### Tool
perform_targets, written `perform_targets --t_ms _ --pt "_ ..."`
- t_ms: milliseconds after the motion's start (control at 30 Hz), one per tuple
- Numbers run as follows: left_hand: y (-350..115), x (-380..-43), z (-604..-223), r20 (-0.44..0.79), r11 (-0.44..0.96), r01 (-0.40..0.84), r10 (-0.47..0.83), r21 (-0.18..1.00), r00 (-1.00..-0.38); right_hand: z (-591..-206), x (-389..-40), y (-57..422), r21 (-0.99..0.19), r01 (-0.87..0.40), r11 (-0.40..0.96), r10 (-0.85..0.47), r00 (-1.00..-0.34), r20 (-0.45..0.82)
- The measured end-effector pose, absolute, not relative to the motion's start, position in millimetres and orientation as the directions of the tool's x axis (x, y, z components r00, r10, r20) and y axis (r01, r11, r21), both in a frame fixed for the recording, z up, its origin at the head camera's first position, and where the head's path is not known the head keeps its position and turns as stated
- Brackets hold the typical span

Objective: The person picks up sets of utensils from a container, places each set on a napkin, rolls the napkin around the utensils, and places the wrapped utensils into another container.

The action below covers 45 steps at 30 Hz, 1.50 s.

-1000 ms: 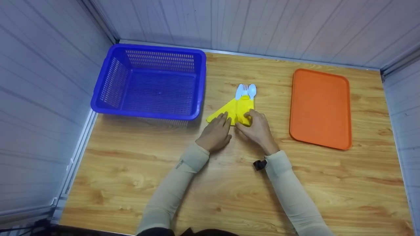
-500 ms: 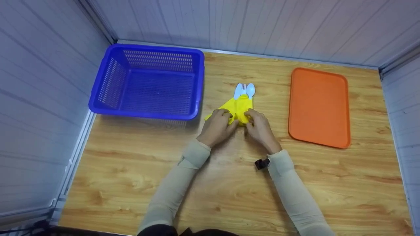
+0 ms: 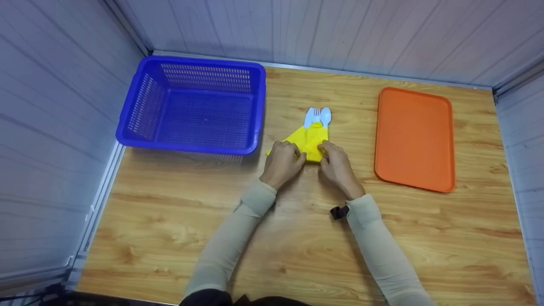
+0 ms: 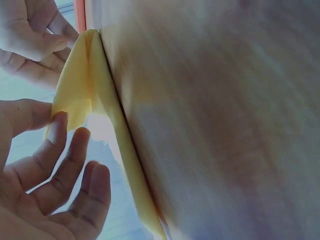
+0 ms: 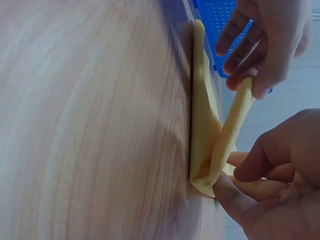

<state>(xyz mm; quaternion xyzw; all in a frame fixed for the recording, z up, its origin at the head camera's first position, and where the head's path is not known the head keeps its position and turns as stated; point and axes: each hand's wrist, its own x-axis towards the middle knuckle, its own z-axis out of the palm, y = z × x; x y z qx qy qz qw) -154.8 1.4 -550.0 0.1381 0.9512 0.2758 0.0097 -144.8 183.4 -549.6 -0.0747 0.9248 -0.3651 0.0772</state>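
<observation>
A yellow napkin [image 3: 313,140] lies folded on the table around a white spoon [image 3: 326,116], a white fork [image 3: 316,114] and a white knife [image 3: 309,117], whose upper ends stick out. My left hand [image 3: 282,161] pinches a raised fold of the napkin between thumb and forefinger; its other fingers are loosely bent in the left wrist view. Along the napkin's right side, my right hand [image 3: 338,168] holds the base of that fold with bent fingers, also seen in the right wrist view. The lower parts of the cutlery are hidden under the cloth.
A blue plastic basket [image 3: 191,148] stands at the back left, with nothing seen inside. To the right lies an orange tray [image 3: 414,140]. Light panel walls [image 3: 323,38] bound the wooden table [image 3: 280,255] at the back and sides.
My left hand has gone from lying flat over the napkin's left part to pinching the fold near the middle. My right hand has shifted slightly right, staying on the napkin's right side.
</observation>
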Motion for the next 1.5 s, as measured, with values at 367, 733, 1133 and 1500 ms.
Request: perform_targets --t_ms 367,733,1133,1500 --pt "-3 -157 -560 -0.056 0.862 0.185 0.239 0.472 -0.969 -550 -146 180 -0.662 -0.044 0.748 -0.17 -0.977 -0.127" --pt "-3 -162 -556 -0.122 0.867 0.16 0.244 0.473 -0.962 -552 -145 175 -0.595 -0.099 0.798 -0.169 -0.984 -0.062" --pt "-2 -170 -554 -0.133 0.861 0.214 0.305 0.461 -0.943 -552 -148 171 -0.495 -0.136 0.858 -0.174 -0.984 -0.033" --pt "-1 -175 -553 -0.196 0.874 0.165 0.28 0.457 -0.94 -552 -151 168 -0.477 -0.148 0.866 -0.172 -0.985 -0.007"
